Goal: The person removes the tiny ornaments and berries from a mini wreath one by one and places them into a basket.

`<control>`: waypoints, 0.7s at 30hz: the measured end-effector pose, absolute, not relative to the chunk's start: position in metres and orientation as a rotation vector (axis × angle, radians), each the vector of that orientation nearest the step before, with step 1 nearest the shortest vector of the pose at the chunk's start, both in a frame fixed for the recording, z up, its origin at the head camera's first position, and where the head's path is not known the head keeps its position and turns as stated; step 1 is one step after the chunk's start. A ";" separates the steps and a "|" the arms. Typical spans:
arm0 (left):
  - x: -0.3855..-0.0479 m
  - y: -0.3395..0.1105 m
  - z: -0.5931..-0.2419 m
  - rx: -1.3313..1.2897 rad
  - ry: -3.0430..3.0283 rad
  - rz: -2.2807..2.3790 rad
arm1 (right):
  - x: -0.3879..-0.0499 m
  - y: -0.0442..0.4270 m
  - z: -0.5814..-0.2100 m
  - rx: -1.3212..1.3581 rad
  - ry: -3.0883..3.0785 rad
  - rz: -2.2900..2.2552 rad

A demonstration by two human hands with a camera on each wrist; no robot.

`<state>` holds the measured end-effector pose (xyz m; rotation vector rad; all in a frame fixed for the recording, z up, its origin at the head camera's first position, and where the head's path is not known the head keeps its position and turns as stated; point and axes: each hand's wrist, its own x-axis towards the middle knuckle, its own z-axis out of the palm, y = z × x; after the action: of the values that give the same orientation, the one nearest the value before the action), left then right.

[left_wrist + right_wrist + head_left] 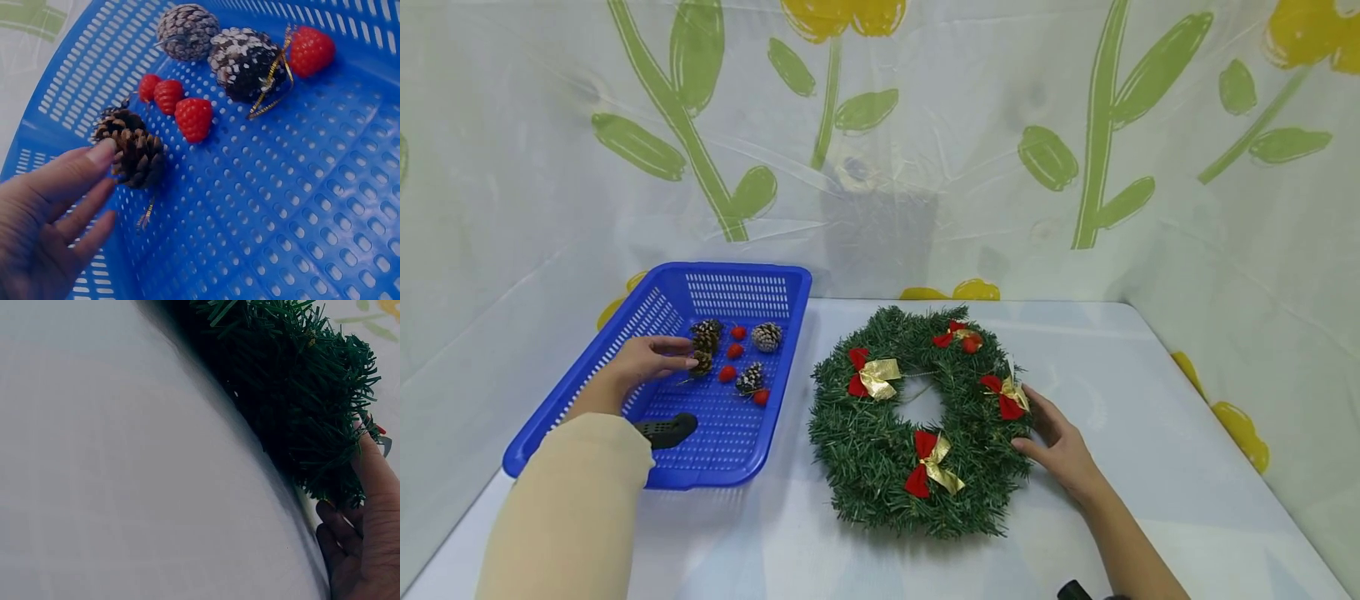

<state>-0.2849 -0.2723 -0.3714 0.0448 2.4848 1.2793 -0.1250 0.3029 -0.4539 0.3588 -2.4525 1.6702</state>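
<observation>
Over the left side of a blue plastic basket (715, 477), my left hand (642, 367) reaches in with fingers extended and apart. Its fingertips are at a brown pine cone (139, 157); whether they touch it I cannot tell. Another brown cone (706, 331) lies close behind. A green wreath (850, 442) with several red and gold bows (928, 462) lies on the table, and a red berry (972, 343) sits near its top right bow. My right hand (1063, 446) holds the wreath's right edge, the thumb against the greenery and the fingers curled at its rim.
Inside the basket are several red berries (194, 119), a frosted round cone (187, 32) and a dark white-tipped cone (247, 62) near a gold string (270, 84). A white table (1150, 467) carries everything, with a flower-printed curtain (970, 167) behind it.
</observation>
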 end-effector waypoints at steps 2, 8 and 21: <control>-0.286 -0.271 -0.367 0.045 2.513 1.279 | -0.125 0.303 -0.454 0.366 -2.442 1.676; -0.291 -0.265 -0.353 0.069 2.526 1.298 | -0.126 0.304 -0.456 0.393 -2.429 1.687; -0.309 -0.231 -0.313 0.240 2.566 1.413 | -0.126 0.304 -0.456 0.375 -2.436 1.684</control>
<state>-0.3092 -0.2310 -0.3132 0.2398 2.5656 1.4132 -0.1259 0.3037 -0.4563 0.3752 -2.4357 1.6844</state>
